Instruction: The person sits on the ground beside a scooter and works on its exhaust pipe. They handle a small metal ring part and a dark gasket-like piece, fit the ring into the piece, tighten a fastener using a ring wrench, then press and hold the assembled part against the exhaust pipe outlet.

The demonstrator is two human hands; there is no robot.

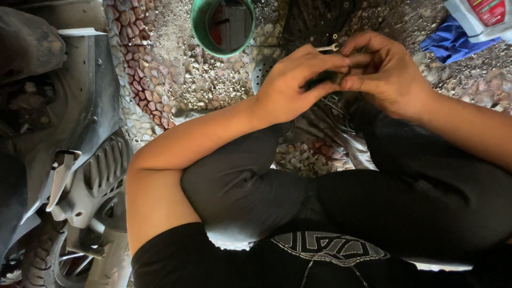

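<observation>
Between my two hands I see a small dark part [324, 79], matte and black, its shape mostly hidden by fingers. My left hand [296, 85] closes its grip on it from the left, thumb underneath and fingers curled over the top. My right hand [386, 72] meets it from the other side, thumb and forefinger pinched narrow on the same piece, the other fingers arched above. Both wrists are bent inward, and the forearms come in from the two sides over my crossed legs in dark, smooth trousers.

Just behind the knuckles lies a thin metal spanner [327, 48], bright and flat, on the ground. That floor [176, 74] is rough pebble mosaic, gritty, with reddish stones in a band at the left. A round green bucket [200, 26] holds dark liquid beyond the hands. A crumpled blue cloth [450, 42] sits at the upper right, with a white plastic bottle [472, 21] resting against it. To the left stands a scooter [80, 160] with grey ribbed plastic panels and a spoked wheel low down.
</observation>
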